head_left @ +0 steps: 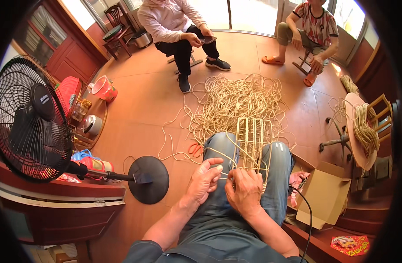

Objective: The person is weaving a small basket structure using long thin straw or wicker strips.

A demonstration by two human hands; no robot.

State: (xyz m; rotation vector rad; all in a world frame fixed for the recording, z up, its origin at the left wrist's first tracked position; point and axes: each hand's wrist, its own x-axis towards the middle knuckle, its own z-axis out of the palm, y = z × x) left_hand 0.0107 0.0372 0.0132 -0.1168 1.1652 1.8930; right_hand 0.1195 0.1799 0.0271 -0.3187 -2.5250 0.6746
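Orange floor (135,105); fan (42,101); frame (252,144) hiding some cord (229,103).

Counts: 2 hands, left (203,183) at 6 o'clock, right (245,190) at 5. 1 slatted frame (254,140), close in at 3. 1 cord heap (238,96) at 1, strands too tangled to count. 1 pair of scissors (195,150), close in at 6. 2 seated people (170,22) (317,26), 12 and 2. 2 dark shoes (218,65) (184,83), 12. 2 orange slippers (272,60) (310,80), between 1 and 2. 1 fan (43,103), 9. 1 bucket (103,90), 10. 1 open carton (321,193), 4.
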